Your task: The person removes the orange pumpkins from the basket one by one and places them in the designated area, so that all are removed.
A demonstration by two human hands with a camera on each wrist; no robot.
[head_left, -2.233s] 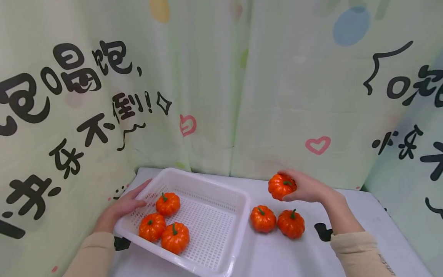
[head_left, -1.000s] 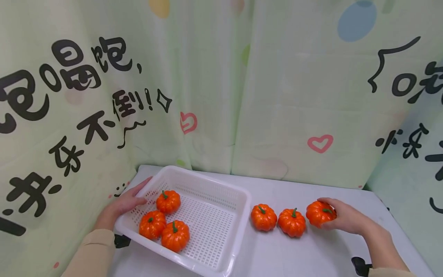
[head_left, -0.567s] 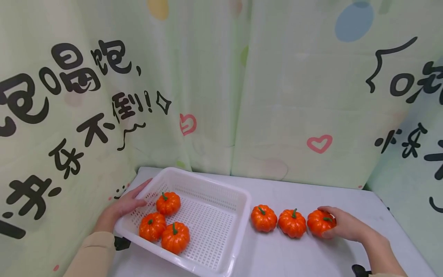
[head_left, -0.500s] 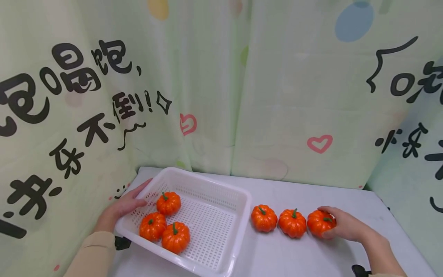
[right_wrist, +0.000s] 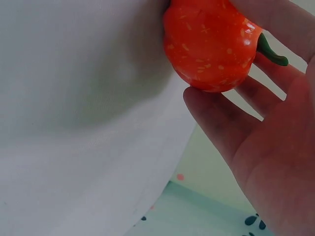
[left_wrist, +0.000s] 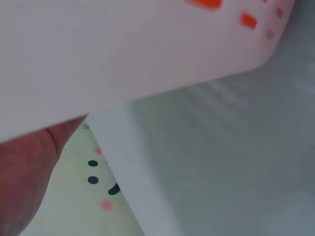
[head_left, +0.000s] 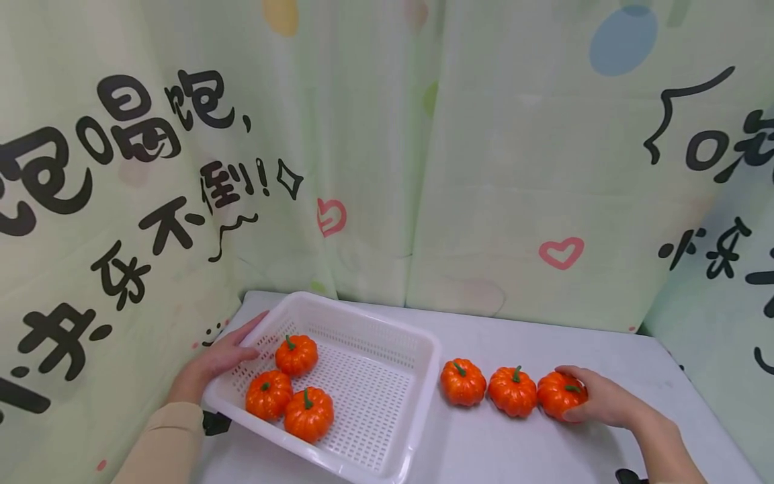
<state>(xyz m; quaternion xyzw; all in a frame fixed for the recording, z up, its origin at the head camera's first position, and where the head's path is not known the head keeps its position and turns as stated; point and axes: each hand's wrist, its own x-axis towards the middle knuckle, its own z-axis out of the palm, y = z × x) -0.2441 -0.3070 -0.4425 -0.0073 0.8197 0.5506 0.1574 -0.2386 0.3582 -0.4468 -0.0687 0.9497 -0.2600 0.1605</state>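
My right hand (head_left: pixel 607 400) holds a small orange toy pumpkin (head_left: pixel 559 395) between thumb and fingers, at the right end of a row of three. That pumpkin (right_wrist: pixel 211 44) shows a green stem in the right wrist view. Beside it on the table stand a middle pumpkin (head_left: pixel 512 391) and a left pumpkin (head_left: pixel 462 382). With the thumb over the rim, my left hand (head_left: pixel 220 359) grips the left side of a white perforated plastic basket (head_left: pixel 426 396). Three more pumpkins lie inside the basket, among them a front one (head_left: pixel 308 414). The basket wall (left_wrist: pixel 123 59) hides most of my left hand in its wrist view.
A white table (head_left: pixel 484 450) carries everything. Behind and at both sides hangs a pale green curtain (head_left: pixel 484 168) with black lettering and hearts. The basket's right rim is close to the left pumpkin of the row.
My right hand has carried its pumpkin rightward and lowered it to the end of the row, where it has stayed for the last half second. The left hand and basket have kept their place.
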